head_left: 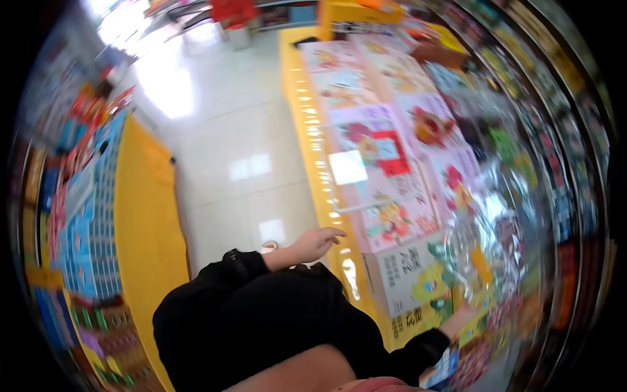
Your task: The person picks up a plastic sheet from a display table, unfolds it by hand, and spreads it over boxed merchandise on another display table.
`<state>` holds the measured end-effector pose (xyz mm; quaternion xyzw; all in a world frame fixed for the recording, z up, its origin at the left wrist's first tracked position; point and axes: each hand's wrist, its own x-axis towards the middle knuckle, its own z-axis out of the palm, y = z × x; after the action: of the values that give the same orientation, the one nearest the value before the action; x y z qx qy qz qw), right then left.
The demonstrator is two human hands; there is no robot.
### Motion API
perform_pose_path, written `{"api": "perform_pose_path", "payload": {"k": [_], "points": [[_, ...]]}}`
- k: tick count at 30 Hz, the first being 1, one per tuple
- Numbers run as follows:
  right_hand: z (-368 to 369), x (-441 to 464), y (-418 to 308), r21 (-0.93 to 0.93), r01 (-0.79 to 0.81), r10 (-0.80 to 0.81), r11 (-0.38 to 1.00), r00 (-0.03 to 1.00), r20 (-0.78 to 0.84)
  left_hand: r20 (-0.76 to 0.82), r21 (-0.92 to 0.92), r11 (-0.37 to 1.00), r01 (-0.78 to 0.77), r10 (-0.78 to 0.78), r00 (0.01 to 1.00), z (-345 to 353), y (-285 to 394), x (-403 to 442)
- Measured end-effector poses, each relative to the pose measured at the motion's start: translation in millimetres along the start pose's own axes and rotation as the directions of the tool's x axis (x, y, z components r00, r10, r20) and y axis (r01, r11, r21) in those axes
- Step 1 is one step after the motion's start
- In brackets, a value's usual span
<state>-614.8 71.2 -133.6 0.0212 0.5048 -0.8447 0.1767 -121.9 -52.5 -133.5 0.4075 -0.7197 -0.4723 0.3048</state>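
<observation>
My left hand [317, 245] hovers beside the edge of the yellow-covered display table, its fingers loosely stretched and holding nothing. Further right, my right hand [462, 318] reaches in among clear plastic packaging [486, 245] and a yellow-green box [421, 320]. Its fingers are blurred and partly hidden, so I cannot make out whether it grips anything. Between my hands lies a grey-white carton [411, 277] with green and yellow fruit pictures. Pink printed gift boxes [398, 222] lie in rows beyond it, one bearing a red-edged card [390, 152].
A yellow-draped stand [147, 222] with blue packages [91, 242] is on the left. Glossy pale floor tiles [235, 130] run between the two displays. Packed shelves [565, 170] line the right side. A yellow box [359, 14] stands at the table's far end.
</observation>
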Motion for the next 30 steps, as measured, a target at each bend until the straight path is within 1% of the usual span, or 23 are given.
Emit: {"api": "perform_pose_path", "payload": {"k": [1,2,3,4,6,7,9,10,11,13,14,15,17,18,20,21,22,24,25,27,28,29,30], "points": [[28,-16,9,-0.084,0.089,-0.087,0.993,0.996,0.022,-0.043,0.009,1.0,-0.024,0.024,0.999,-10,-12,9],[55,-31,18,-0.174,0.214,-0.199,0.961,0.975,0.099,-0.074,-0.007,1.0,0.006,-0.006,0.997,-22,-16,6],[75,-67,33,-0.293,0.319,-0.291,0.901,0.947,0.138,-0.068,0.011,0.996,0.083,-0.082,0.994,-54,-12,-25],[98,-94,46,-0.346,0.446,-0.39,0.825,0.894,0.222,-0.163,0.009,0.996,0.094,-0.091,0.982,-64,-24,-29],[132,-170,84,-0.369,0.617,-0.468,0.695,0.778,0.42,-0.169,0.078,0.996,0.032,-0.019,0.985,-88,-54,-43],[145,-216,107,-0.368,0.651,-0.43,0.664,0.735,0.524,-0.21,0.084,0.994,0.064,-0.046,0.977,-107,-61,-62],[172,-302,160,-0.308,0.636,-0.262,0.707,0.64,0.722,-0.253,0.023,0.997,0.068,-0.06,0.965,-132,-88,-78],[186,-355,183,-0.298,0.6,-0.145,0.742,0.578,0.803,-0.27,-0.062,0.989,0.137,-0.149,0.951,-152,-93,-106],[199,-408,209,-0.302,0.559,-0.025,0.772,0.501,0.865,-0.313,-0.072,0.988,0.133,-0.15,0.938,-175,-107,-115],[223,-502,253,-0.083,0.527,0.012,0.846,0.138,0.99,-0.501,-0.059,0.982,0.18,-0.185,0.845,-230,-125,-153],[232,-536,270,0.05,0.618,0.004,0.785,-0.086,0.996,-0.605,-0.054,0.976,0.21,-0.2,0.771,-251,-145,-173],[240,-568,285,0.202,0.667,0.01,0.717,-0.3,0.954,-0.695,-0.049,0.969,0.244,-0.208,0.688,-272,-160,-197],[251,-631,312,0.37,0.526,0.024,0.766,-0.599,0.8,-0.773,-0.081,0.915,0.396,-0.308,0.554,-315,-173,-259],[253,-658,322,0.371,0.508,0.023,0.777,-0.613,0.79,-0.8,-0.119,0.889,0.442,-0.349,0.487,-328,-176,-287],[257,-712,340,0.282,0.378,0.108,0.882,-0.744,0.66,-0.835,-0.201,0.828,0.524,-0.425,0.351,-350,-185,-342],[258,-731,353,0.279,0.37,0.11,0.886,-0.752,0.65,-0.841,-0.252,0.792,0.556,-0.464,0.28,-353,-193,-362],[260,-751,366,0.305,0.337,0.11,0.891,-0.811,0.574,-0.843,-0.26,0.787,0.56,-0.468,0.266,-358,-197,-377],[266,-783,392,0.312,0.264,0.102,0.913,-0.886,0.452,-0.867,-0.407,0.768,0.495,-0.495,0.055,-357,-204,-394],[273,-801,403,0.304,0.256,0.1,0.918,-0.89,0.446,-0.866,-0.413,0.761,0.501,-0.498,0.043,-363,-206,-396],[282,-826,435,0.246,0.274,0.186,0.93,-0.926,0.329,-0.802,-0.529,0.681,0.506,-0.596,-0.037,-366,-219,-392],[291,-849,450,0.239,0.259,0.174,0.936,-0.929,0.327,-0.844,-0.491,0.73,0.475,-0.535,-0.05,-377,-233,-394],[298,-864,470,0.242,0.249,0.169,0.938,-0.937,0.306,-0.842,-0.496,0.727,0.476,-0.535,-0.06,-395,-242,-394],[306,-877,491,0.244,0.241,0.169,0.939,-0.944,0.283,-0.819,-0.533,0.685,0.497,-0.564,-0.102,-415,-249,-393]]}}
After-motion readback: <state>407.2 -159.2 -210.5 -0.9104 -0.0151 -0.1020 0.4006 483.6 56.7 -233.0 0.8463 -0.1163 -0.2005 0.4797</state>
